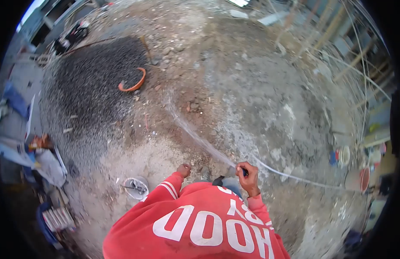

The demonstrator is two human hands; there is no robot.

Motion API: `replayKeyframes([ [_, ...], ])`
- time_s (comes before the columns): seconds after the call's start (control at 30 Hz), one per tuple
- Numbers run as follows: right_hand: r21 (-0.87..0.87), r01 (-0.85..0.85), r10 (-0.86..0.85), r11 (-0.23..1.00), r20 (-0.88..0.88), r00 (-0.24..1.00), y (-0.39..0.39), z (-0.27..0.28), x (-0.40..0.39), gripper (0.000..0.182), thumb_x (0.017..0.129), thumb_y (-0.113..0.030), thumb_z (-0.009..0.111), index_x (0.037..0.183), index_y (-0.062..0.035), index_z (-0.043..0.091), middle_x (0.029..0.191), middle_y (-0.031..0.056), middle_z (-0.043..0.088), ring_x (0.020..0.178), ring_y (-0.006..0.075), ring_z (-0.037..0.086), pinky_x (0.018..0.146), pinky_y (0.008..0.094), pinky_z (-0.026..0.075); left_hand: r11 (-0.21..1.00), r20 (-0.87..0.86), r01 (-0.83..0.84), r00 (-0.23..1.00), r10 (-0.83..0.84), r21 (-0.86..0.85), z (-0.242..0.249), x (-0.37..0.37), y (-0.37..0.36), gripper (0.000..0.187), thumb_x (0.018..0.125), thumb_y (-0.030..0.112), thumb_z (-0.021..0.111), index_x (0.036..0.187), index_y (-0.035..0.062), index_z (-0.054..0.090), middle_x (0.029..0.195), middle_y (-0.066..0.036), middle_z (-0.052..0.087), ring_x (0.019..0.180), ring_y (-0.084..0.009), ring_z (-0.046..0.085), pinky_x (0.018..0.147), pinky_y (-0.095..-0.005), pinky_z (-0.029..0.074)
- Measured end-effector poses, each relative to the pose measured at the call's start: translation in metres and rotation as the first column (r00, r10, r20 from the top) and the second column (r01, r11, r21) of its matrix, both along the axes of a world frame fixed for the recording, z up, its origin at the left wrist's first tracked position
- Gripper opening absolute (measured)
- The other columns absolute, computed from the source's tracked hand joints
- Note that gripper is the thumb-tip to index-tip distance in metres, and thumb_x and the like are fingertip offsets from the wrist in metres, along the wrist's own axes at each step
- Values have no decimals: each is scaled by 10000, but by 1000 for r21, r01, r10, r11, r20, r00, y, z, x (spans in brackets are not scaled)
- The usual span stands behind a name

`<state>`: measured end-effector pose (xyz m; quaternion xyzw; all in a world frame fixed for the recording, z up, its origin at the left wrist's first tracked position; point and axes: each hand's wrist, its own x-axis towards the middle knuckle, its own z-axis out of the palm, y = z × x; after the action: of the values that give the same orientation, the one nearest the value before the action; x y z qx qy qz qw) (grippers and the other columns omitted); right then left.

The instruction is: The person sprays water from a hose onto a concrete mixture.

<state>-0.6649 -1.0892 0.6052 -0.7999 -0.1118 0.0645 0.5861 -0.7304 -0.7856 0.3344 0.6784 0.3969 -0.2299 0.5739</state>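
My right hand point(248, 176) is closed around the end of a clear hose point(295, 177), which trails off to the right across the ground. From the hose end a jet of water point(195, 134) shoots up and to the left onto the wet, muddy ground point(252, 86). By my side, my left hand point(183, 169) is curled into a loose fist with nothing visible in it. My red sweatshirt with white letters fills the bottom of the view.
A dark gravel pile point(96, 86) lies at the left with an orange basin point(133, 82) half sunk in it. A metal pan point(136, 187) sits near my left side. Buckets point(344, 155) stand at the right. Wooden poles point(334, 30) rise at the upper right.
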Motion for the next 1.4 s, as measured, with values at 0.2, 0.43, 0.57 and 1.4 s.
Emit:
replayKeyframes([
  [0.2,331,-174,213,928,-86,973,22,27,17,58,832,-23,511,853,20,545,645,46,566,570,98,537,534,227,444,976,-33,58,998,-52,209,27,-24,-1,224,784,259,585,864,55,633,633,-69,635,553,-150,622,556,-297,502],
  [0.43,364,-213,276,907,-130,952,35,33,8,95,862,-58,489,868,29,525,650,60,558,585,106,536,550,242,454,979,-110,-83,988,105,185,3,-70,-3,235,750,301,574,781,77,636,656,-82,639,576,-208,619,603,-328,503],
  [0.57,336,-218,252,916,-60,966,34,32,13,108,865,-73,488,854,28,525,645,54,552,579,107,535,538,238,443,968,-137,9,990,26,249,-31,-79,-13,220,750,282,571,764,72,633,663,-94,642,595,-215,625,607,-336,507],
  [1.4,192,-421,444,886,-95,891,44,16,1,147,873,-88,471,851,39,540,612,66,546,549,114,524,516,239,436,964,-85,65,995,-45,259,-1,-41,-7,176,711,276,584,711,107,635,658,-80,641,646,-203,630,649,-341,498],
])
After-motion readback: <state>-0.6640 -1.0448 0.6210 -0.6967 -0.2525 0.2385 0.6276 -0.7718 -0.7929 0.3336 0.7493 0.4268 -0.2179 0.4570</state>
